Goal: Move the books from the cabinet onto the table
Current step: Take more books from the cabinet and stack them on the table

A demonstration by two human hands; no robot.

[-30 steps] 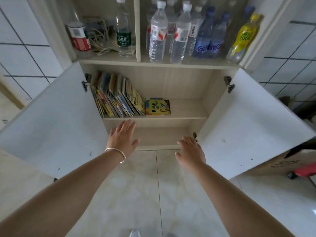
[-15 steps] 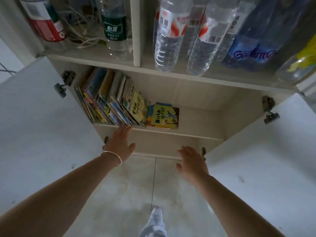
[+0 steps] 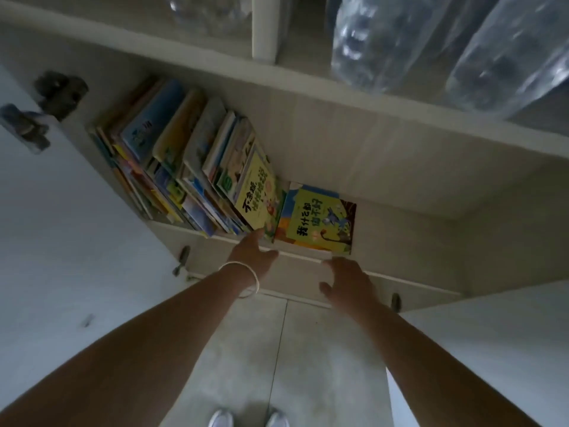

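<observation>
Bare shelf (image 3: pixel 400 235) right of flat book (image 3: pixel 320 223)

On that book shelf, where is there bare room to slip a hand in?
Bare shelf board runs from the flat-lying book to the right cabinet wall. The left end is crowded: the leaning row of books fills it, and the left hand is already at its front edge.

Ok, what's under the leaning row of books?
The leaning row of books rests on the cabinet shelf. Its last yellow cover tips over the edge of the flat yellow book. Whatever lies farther beneath the row is covered.
</observation>
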